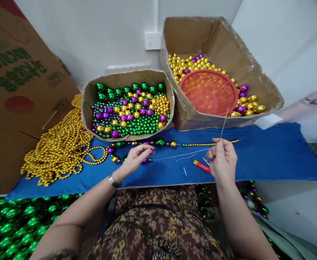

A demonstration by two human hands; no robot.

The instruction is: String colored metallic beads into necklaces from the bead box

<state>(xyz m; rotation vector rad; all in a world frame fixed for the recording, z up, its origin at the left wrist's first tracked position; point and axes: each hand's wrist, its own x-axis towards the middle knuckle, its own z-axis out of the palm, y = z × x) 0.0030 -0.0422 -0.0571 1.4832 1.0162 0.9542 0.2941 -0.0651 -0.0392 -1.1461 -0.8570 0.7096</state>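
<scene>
My left hand (135, 157) is closed in a pinch, with a small purple bead (151, 151) at the fingertips. My right hand (224, 159) is closed on a long thin needle (224, 122) that points up. White thread (171, 156) runs between the hands over the blue cloth. Beside my left hand lies a curved strand of green, purple and gold beads; a large green bead (159, 142) sits on its far side. The strand continues into small gold beads (212, 144) behind my right hand. A red-handled cutter (201, 166) lies by my right hand, partly covered.
A low carton (86, 124) holds sorted beads. Right of it, a taller box (193, 121) contains gold and purple beads and a red plastic basket (209, 72). Gold bead chains (58, 146) are heaped at left beside a large carton (1, 119). Green beads (25, 224) lie below the table.
</scene>
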